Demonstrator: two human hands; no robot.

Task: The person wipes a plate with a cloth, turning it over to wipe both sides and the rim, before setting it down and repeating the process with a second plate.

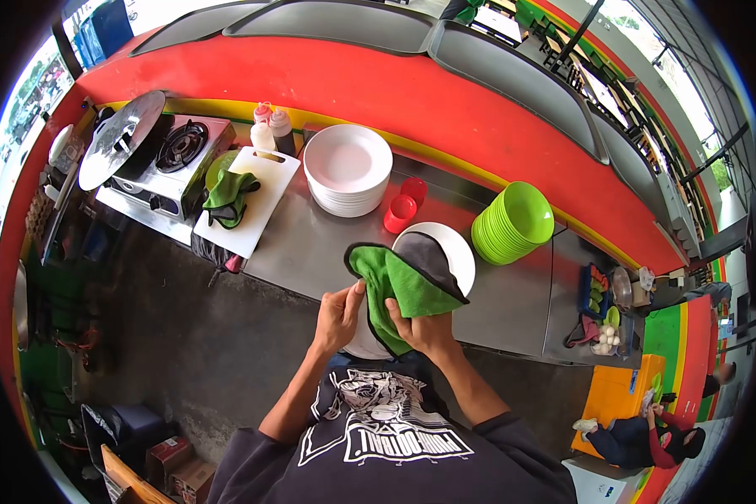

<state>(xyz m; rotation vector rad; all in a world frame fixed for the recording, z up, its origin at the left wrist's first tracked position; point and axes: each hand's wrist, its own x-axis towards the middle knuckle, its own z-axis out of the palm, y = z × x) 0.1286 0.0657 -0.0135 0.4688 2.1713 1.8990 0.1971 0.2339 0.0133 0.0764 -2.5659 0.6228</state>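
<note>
A green cloth [420, 290] with a dark edge and grey underside hangs folded in front of my body. My right hand [424, 329] grips its lower right part, thumb on top. My left hand [338, 317] is closed, thumb up, at the rim of a white plate [364, 343] that the cloth mostly covers. Whether the left fingers also pinch the cloth is hidden. Just beyond, another white plate [459, 254] lies on the steel counter [504, 307], partly behind the cloth. Past it stand two red cups [401, 212].
White plates [349, 172] and green bowls [512, 223] stand stacked. A cutting board [256, 197] holds another green cloth [229, 200], near squeeze bottles [270, 133] and a gas stove [176, 155] with a large lid [124, 139]. A person [647, 437] sits at lower right.
</note>
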